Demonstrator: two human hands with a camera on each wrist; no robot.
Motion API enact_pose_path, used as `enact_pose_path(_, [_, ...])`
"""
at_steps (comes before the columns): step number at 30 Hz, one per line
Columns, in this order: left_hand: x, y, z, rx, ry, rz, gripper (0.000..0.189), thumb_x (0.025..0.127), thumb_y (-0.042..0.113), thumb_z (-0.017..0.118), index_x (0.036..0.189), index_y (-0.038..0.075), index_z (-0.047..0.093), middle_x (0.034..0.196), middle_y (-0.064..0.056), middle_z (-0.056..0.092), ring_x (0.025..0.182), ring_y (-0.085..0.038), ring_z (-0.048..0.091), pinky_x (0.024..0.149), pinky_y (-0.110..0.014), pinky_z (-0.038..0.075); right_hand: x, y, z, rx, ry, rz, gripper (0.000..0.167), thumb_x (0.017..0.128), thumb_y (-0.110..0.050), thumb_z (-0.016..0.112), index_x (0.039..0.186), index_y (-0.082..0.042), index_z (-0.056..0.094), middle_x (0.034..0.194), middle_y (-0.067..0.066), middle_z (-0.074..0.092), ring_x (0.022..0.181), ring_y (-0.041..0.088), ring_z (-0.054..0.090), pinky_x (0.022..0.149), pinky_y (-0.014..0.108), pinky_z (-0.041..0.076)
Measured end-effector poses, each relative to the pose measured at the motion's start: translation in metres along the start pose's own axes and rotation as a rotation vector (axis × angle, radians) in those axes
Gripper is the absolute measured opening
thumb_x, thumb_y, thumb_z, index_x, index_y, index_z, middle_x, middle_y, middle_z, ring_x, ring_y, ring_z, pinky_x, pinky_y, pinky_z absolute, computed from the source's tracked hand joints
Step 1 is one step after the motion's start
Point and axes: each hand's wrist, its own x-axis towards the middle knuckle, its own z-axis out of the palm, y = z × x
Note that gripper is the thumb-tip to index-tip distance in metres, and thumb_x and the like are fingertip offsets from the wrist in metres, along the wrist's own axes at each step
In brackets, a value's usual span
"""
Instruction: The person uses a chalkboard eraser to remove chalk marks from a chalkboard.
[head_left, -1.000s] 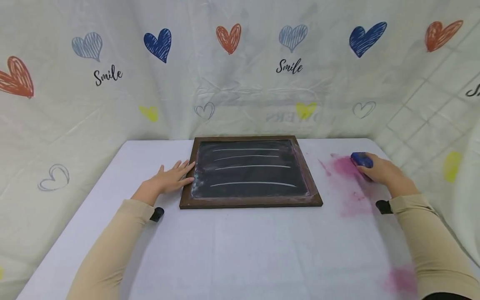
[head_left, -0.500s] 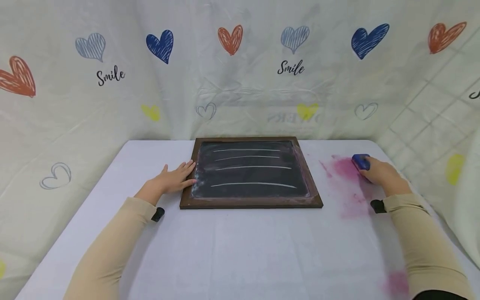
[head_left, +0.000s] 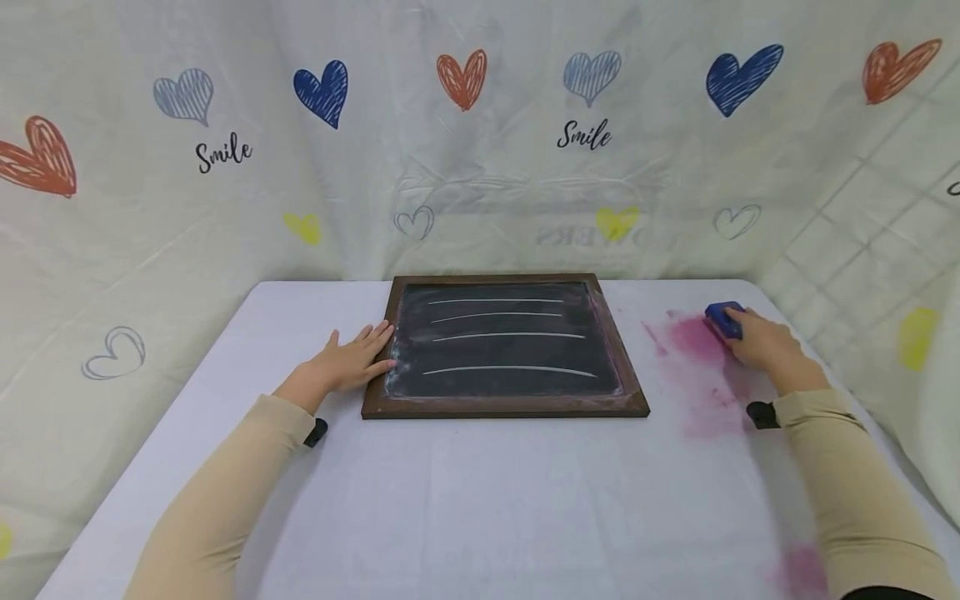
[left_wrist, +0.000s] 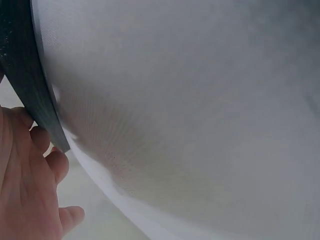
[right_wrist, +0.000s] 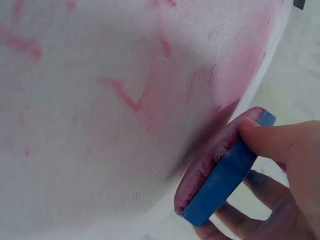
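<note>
A brown-framed chalkboard point(head_left: 510, 350) lies on the white table, with several white chalk lines drawn across its dark face. My left hand point(head_left: 347, 360) rests with spread fingers on the left side of its frame; in the left wrist view the fingertips touch the frame point(left_wrist: 30, 70). Over at the right side of the table, my right hand point(head_left: 767, 343) grips a blue chalkboard eraser point(head_left: 724, 320). The right wrist view shows the eraser's pink-stained felt pad point(right_wrist: 205, 170) facing the cloth, thumb on one side and fingers on the other.
Pink chalk smears point(head_left: 701, 340) mark the white tablecloth point(head_left: 480, 500) beside the eraser, and another pink patch point(head_left: 802, 571) lies near the right forearm. A white curtain point(head_left: 517, 167) printed with hearts hangs behind the table.
My right hand with the eraser shifts only slightly at the right side of the table. The left hand stays on the chalkboard frame, and the view moves a little.
</note>
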Motion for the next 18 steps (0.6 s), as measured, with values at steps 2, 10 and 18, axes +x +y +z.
enact_pose_path(2, [0.000,0.001,-0.001,-0.002,-0.002,-0.002,0.079,0.109,0.055,0.035,0.165,0.007,0.008,0.171,-0.013,0.005,0.155,-0.038,0.010,0.114,-0.074,-0.002,-0.002,-0.001,-0.002,-0.004,0.017,-0.028,0.065,0.101,-0.016,0.050,0.156,0.006,0.022,0.154,0.043,0.016,0.122,0.078,0.029,0.090,0.077,0.040])
enact_pose_path(10, [-0.006,0.001,-0.003,-0.011,-0.013,-0.014,0.078,0.109,0.053,0.038,0.165,0.007,0.009,0.171,-0.013,0.005,0.155,-0.039,0.009,0.114,-0.074,-0.001,-0.006,-0.015,-0.004,-0.026,0.075,-0.101,0.062,0.102,-0.016,0.052,0.155,0.005,0.028,0.155,0.041,0.021,0.114,0.078,0.036,0.081,0.075,0.043])
enact_pose_path(18, [-0.003,0.004,-0.003,-0.018,-0.012,-0.002,0.077,0.110,0.053,0.037,0.166,0.007,0.009,0.172,-0.012,0.004,0.155,-0.038,0.009,0.114,-0.074,-0.002,-0.012,-0.035,-0.010,-0.040,0.060,-0.149,0.064,0.101,-0.010,0.046,0.159,0.002,0.023,0.161,0.034,0.015,0.119,0.072,0.034,0.085,0.075,0.038])
